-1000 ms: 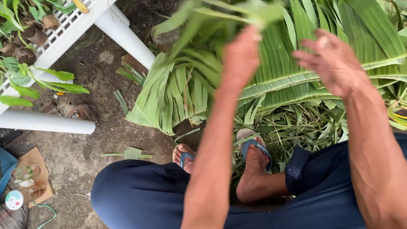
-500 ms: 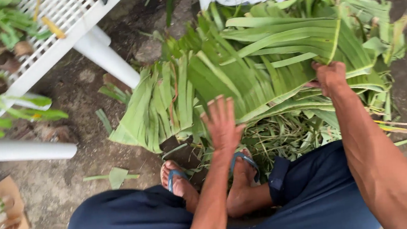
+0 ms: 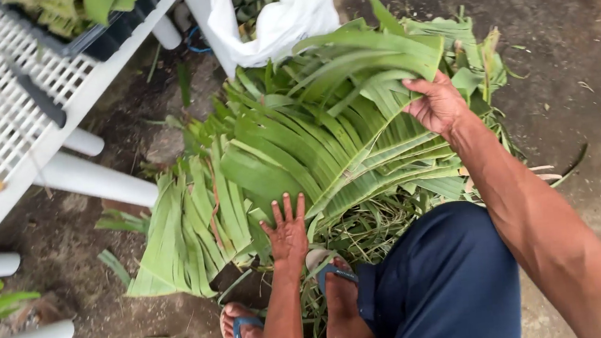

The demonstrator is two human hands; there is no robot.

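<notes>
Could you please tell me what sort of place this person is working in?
Probably an outdoor yard workspace: bare dirt ground, a heap of banana leaves under both hands, and a white slatted plastic table beside it.

A broad heap of long, green, torn banana-leaf strips (image 3: 327, 138) is spread flat on the bare dirt ground. The strips are fanned and overlapped, with ragged ends at lower left. Thin, stringy leaf ribs are gathered beneath its near edge.

I sit on bare dirt ground (image 3: 579, 36). A pile of banana leaves (image 3: 314, 153) lies on it; beyond the pile stands a white sack (image 3: 280, 18), left of it a white slatted table (image 3: 14, 121).
</notes>
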